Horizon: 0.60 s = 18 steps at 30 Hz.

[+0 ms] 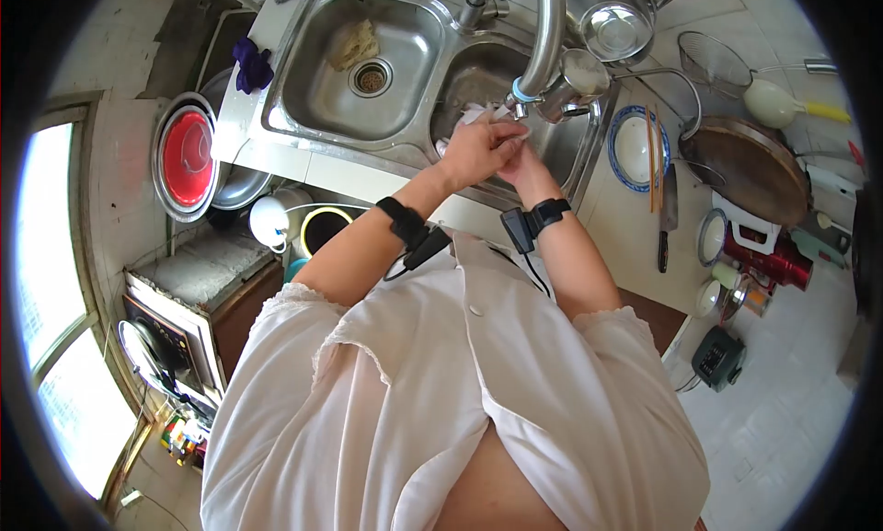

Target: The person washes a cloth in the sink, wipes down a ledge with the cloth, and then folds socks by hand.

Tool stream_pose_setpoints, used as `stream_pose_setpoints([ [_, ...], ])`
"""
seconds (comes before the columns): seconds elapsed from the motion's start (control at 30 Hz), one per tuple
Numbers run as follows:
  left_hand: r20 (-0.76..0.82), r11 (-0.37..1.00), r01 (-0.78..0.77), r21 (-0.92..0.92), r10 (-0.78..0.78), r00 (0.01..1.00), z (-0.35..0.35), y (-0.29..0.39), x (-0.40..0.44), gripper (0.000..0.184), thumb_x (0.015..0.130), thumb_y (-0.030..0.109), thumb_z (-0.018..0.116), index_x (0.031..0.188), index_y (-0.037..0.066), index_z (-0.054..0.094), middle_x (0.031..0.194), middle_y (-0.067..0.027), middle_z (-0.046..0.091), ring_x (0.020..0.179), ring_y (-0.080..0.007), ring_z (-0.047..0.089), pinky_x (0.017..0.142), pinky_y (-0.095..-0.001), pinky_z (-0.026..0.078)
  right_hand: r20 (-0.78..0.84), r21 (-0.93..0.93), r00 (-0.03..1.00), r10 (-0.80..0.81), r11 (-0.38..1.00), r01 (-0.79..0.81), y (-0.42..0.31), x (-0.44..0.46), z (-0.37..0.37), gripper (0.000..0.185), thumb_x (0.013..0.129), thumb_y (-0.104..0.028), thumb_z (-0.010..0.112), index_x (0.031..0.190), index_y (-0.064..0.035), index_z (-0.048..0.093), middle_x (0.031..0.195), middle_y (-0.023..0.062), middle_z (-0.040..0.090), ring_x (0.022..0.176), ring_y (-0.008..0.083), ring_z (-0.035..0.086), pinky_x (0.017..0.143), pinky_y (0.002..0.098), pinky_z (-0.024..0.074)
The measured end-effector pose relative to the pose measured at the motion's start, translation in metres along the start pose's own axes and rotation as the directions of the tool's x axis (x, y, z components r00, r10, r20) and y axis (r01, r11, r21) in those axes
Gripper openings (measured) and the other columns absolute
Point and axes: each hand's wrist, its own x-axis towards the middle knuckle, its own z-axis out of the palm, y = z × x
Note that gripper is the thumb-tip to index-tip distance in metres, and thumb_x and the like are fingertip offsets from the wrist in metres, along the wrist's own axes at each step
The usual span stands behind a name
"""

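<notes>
Over the right basin (469, 75) of the steel sink, both hands are together just below the tap's spout (521, 98). My left hand (480, 151) reaches across with bent fingers pressed against a thin, white, crumpled thing, whose kind I cannot make out. Part of the white crumpled thing (476, 114) shows beyond the fingers. My right hand (524, 166) meets the left one, its fingers curled and partly hidden behind it. A metal pot-like vessel (581, 74) stands close to the right of the tap.
A yellowish sponge-like lump (357, 45) lies in the left basin (303, 80). On the right counter are a blue-rimmed bowl (631, 149), chopsticks (657, 163) and a knife (666, 220). A purple cloth (251, 66) lies at the left edge. A round brown lid (750, 170) is farther right.
</notes>
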Motion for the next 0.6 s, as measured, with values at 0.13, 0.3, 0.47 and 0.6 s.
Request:
stream_pose_setpoints([
  [0.13,0.132,0.798,0.265,-0.542,-0.230,0.964,-0.026,-0.003,-0.017,0.031,0.102,0.025,0.064,0.128,0.012,0.076,0.129,-0.0111,0.070,0.102,-0.0233,0.068,0.097,-0.0371,0.054,0.257,0.527,0.966,-0.023,0.842,-0.120,-0.013,0.004,0.026,0.080,0.082,-0.063,0.075,0.136,-0.0051,0.064,0.129,0.0104,0.071,0.109,0.0289,0.070,0.083,0.0409,0.0563],
  [0.3,0.003,0.554,0.494,-0.670,-0.663,0.748,-0.044,-0.055,-0.009,0.039,0.106,0.038,0.059,0.119,0.004,0.071,0.103,-0.0033,0.072,0.080,-0.0116,0.061,0.076,-0.0270,0.051,0.359,0.366,0.928,0.104,0.899,-0.242,-0.022,-0.002,0.010,0.071,0.090,-0.063,0.055,0.145,-0.0189,0.059,0.140,0.0092,0.066,0.122,0.0346,0.065,0.087,0.0534,0.0568],
  [0.47,0.279,0.312,0.706,-0.636,-0.760,0.588,-0.027,-0.029,0.023,0.051,0.108,0.059,0.047,0.103,0.014,0.069,0.074,0.0035,0.061,0.059,-0.0113,0.049,0.061,-0.0246,0.037,0.276,0.288,0.955,0.111,0.938,-0.192,-0.022,-0.016,0.006,0.066,0.092,-0.058,0.058,0.144,-0.0166,0.060,0.140,0.0088,0.066,0.125,0.0324,0.064,0.093,0.0520,0.0562],
  [0.6,0.209,0.270,0.504,-0.820,-0.679,0.704,-0.003,-0.028,0.035,0.022,0.107,0.028,0.060,0.111,0.010,0.070,0.092,-0.0008,0.071,0.076,-0.0158,0.066,0.073,-0.0331,0.055,0.139,0.119,0.990,0.033,0.992,-0.050,-0.031,-0.040,-0.022,0.059,0.096,-0.044,0.066,0.144,-0.0111,0.059,0.136,0.0073,0.067,0.122,0.0273,0.066,0.098,0.0468,0.0565],
])
